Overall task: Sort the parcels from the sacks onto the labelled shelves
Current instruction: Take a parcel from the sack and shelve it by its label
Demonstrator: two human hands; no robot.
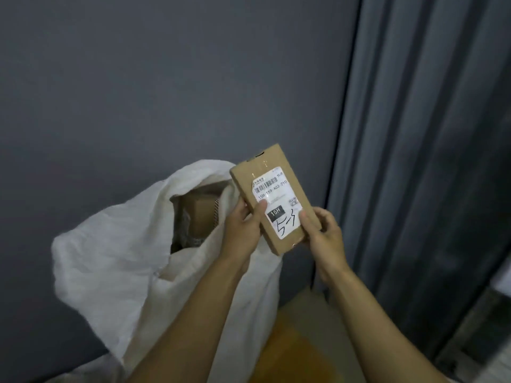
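At centre frame, the left hand (243, 230) and right hand (323, 233) each pinched a lower side of the flat parcel (279, 172), label facing up. Gripped only at its lower end, it might tip and fall into the open sack (124, 244) just behind. More boxes (201, 214) sat inside. Beyond, a wall (166, 78) and a curtain (428, 134) blocked the view, and no shelves showed.

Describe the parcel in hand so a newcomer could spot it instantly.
Find the white sack by the grey wall. Right of its mouth, the left hand and right hand hold a flat brown cardboard parcel. Unlike the box inside the sack, it shows a white label marked 15H.
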